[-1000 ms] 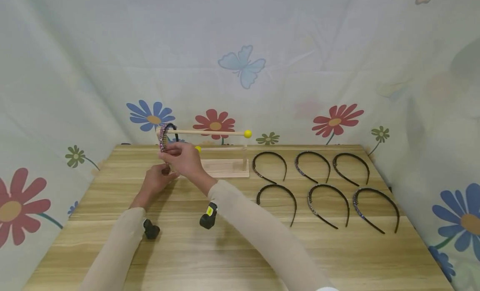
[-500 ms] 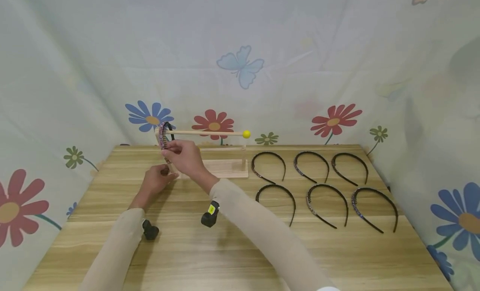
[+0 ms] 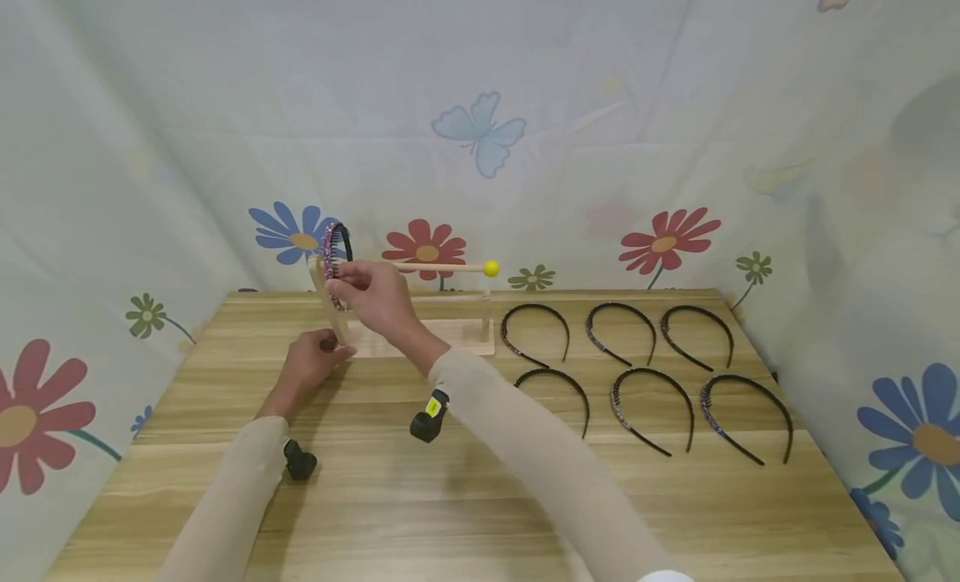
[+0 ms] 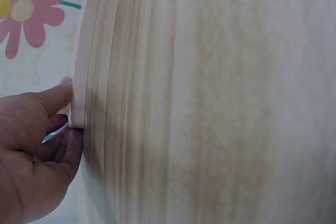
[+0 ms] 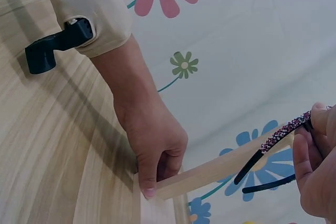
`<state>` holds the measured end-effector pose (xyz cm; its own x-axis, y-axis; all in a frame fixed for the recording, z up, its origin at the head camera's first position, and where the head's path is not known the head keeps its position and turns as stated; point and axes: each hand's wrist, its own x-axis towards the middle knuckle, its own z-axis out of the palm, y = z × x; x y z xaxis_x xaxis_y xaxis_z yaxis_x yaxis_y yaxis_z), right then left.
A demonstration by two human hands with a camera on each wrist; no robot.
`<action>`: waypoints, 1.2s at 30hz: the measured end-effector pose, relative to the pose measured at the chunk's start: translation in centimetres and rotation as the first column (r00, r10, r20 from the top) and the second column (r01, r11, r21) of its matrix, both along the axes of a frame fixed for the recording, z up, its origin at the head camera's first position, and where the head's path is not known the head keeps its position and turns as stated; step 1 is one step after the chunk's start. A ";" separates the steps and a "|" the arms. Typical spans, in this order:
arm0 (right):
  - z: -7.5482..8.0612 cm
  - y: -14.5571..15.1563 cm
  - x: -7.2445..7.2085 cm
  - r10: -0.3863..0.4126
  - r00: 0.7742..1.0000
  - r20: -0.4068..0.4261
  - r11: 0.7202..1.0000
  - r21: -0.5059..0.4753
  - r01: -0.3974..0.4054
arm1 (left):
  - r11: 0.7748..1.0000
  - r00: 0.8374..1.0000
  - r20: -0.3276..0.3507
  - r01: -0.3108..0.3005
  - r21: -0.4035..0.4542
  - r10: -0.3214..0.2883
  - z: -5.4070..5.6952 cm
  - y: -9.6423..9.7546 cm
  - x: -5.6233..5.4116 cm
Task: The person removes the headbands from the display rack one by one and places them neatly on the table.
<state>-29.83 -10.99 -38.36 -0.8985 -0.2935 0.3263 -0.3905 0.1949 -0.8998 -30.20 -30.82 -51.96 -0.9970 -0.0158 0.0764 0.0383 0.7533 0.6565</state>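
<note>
My right hand [image 3: 378,298] pinches a black toothed headband [image 3: 330,242] set with pink sparkling stones. The headband stands upright by the left end of the wooden rack's upper rod [image 3: 442,268], its top higher than the rod. In the right wrist view, both dark tips of the headband [image 5: 286,132] point toward the rack's slanted upright [image 5: 210,172]. Low at the rack's left end, my left hand [image 3: 309,361] grips the base. The left wrist view has thumb and fingers of the left hand [image 4: 31,150] on either side of the base's end [image 4: 79,98].
Several more headbands [image 3: 651,370] lie in two rows on the table [image 3: 375,515], right of the rack base [image 3: 476,338]. A yellow ball [image 3: 491,268] caps the upper rod's right end. Behind hangs a flower-printed cloth [image 3: 600,148].
My right hand has risen slightly, lifting the headband higher beside the rack's left upright. The left hand keeps its grip on the base.
</note>
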 end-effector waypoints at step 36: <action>2.3 8.0 0.5 -0.041 0.998 -0.050 0.997 -0.075 0.037 | 1.000 1.000 0.012 0.015 0.021 -0.015 0.3 0.2 0.4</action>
